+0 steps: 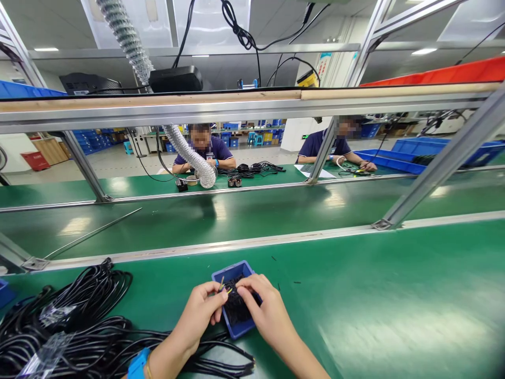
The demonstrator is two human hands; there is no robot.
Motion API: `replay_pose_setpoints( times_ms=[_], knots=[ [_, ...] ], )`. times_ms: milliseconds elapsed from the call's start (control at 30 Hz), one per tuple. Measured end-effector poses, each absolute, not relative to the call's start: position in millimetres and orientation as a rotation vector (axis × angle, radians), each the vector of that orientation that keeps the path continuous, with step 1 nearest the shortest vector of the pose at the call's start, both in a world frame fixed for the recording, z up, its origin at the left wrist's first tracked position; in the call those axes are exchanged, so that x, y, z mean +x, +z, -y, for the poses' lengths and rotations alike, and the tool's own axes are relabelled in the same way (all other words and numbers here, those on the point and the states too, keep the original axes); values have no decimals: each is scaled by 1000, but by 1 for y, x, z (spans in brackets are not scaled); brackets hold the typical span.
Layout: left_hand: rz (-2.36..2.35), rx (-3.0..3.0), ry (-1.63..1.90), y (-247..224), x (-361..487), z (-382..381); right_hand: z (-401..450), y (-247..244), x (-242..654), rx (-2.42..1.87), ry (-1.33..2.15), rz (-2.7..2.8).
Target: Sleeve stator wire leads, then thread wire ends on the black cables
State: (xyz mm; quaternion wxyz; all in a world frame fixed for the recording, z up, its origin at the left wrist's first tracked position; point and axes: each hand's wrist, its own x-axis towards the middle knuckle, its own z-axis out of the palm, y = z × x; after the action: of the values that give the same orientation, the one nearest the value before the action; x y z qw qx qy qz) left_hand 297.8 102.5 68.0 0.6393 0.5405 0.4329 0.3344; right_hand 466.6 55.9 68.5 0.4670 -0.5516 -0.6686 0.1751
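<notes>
My left hand (204,305) is closed in a pinch on the end of a black cable, with thin wires (222,281) poking out past the fingertips, one of them yellow-green. Beside it, my right hand (263,300) pinches thumb and forefinger together near the wire tips; whatever sits between them is too small to make out. Both hands are over a small blue bin (241,330) filled with short black pieces (235,308) that look like cut tubing. Bundles of black cable (82,295) lie to the left, and several loose cable ends (232,363) run beneath my left wrist.
A few black pieces (297,282) lie on the green bench (379,295) right of the bin. Ahead stands an aluminium frame (252,108) with slanted posts. A thin rod (94,231) rests at left. Across the bench, two people (221,150) work beside a flexible duct (189,152).
</notes>
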Motion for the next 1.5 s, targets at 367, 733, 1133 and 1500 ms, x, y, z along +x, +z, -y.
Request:
replay_pose_setpoints(
  times_ms=[367, 733, 1133, 1500],
  knots=[
    [-993, 1251, 704, 70, 297, -99, -53, 75, 467, -1236, 356, 1691],
    [-959, 1242, 718, 65, 295, -100, -56, 75, 471, -1167, 338, 1760],
    [-947, 1220, 730, 60, 296, -103, -60, 73, 481, -1104, 61, 2006],
    [-917, 1205, 705, 66, 295, -105, -58, 71, 471, -1069, 474, 1745]
  ],
)
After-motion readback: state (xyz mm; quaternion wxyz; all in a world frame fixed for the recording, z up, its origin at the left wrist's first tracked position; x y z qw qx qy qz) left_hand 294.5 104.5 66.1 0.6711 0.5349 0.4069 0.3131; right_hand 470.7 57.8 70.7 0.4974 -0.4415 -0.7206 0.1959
